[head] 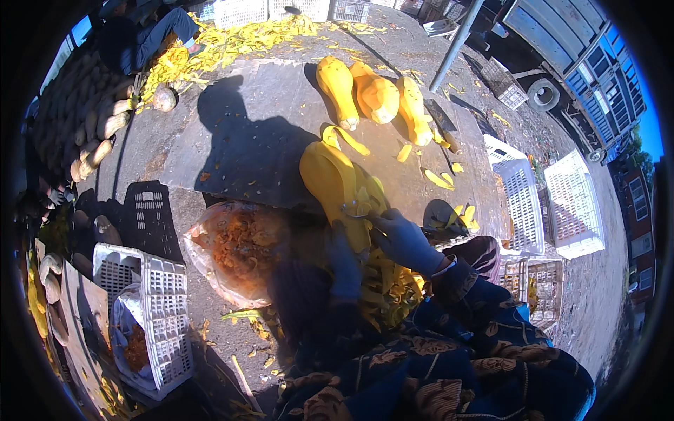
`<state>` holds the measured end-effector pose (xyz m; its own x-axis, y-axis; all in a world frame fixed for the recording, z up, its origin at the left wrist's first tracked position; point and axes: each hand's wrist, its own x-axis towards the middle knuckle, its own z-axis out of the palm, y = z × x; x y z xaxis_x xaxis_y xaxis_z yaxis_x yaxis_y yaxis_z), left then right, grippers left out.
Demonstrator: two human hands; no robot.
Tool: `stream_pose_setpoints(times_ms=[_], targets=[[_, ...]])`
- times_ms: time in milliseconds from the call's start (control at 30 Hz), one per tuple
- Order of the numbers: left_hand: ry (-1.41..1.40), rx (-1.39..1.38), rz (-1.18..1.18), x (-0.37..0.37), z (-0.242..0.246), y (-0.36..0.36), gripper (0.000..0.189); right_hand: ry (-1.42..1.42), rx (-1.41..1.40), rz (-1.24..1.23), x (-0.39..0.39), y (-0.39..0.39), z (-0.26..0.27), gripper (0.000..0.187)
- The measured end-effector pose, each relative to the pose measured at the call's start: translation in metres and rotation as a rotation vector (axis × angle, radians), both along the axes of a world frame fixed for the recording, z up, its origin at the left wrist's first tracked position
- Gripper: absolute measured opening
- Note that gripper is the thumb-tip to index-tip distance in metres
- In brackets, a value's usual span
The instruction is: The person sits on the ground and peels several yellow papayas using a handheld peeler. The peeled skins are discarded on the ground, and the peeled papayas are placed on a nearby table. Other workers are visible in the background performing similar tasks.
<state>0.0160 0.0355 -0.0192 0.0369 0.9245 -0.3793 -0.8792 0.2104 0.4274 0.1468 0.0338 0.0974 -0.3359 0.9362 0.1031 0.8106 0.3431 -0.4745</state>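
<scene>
A yellow squash leans over the near edge of the wooden board, with strips of peel hanging on it. My left hand, in a bluish glove, lies against its lower end in shadow; the fingers are partly hidden. My right hand, gloved as well, is closed around a small metal peeler at the squash's side. Several peeled squashes lie at the board's far side, beside a broad-bladed knife. Loose peel is scattered on the board, and more peel is heaped below my hands.
A plastic bag of orange squash pulp stands left of my hands. White plastic crates stand at the left and more crates at the right. Unpeeled squashes are piled at the far left, near a seated person. A metal pole rises behind the board.
</scene>
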Motion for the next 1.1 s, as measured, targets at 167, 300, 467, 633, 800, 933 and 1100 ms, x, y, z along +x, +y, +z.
stream_pose_setpoints(times_ms=[167, 300, 467, 633, 800, 933, 1100], targets=[[0.027, 0.051, 0.101, 0.009, 0.013, 0.003, 0.048, 0.249, -0.265, -0.074, 0.029, -0.065, -0.006, 0.038], [0.06, 0.005, 0.089, 0.005, 0.0, 0.003, 0.047, 0.227, -0.133, -0.032, 0.032, -0.084, 0.025, 0.04], [0.055, 0.01, 0.058, -0.005, -0.029, 0.002, 0.047, 0.239, 0.043, 0.099, 0.03, 0.011, 0.027, 0.029], [-0.083, -0.02, 0.031, 0.004, -0.015, 0.001, 0.038, 0.056, 0.006, -0.052, 0.002, 0.134, 0.002, 0.034], [-0.109, -0.007, 0.039, -0.007, 0.015, -0.007, 0.034, -0.06, 0.018, 0.034, -0.027, 0.177, -0.027, 0.027], [0.021, -0.031, 0.077, 0.0, -0.009, -0.006, 0.041, 0.01, 0.007, 0.004, -0.033, 0.148, -0.02, 0.027], [-0.001, -0.016, 0.052, -0.003, -0.01, -0.003, 0.041, 0.124, 0.137, 0.013, -0.023, 0.078, -0.026, 0.032]])
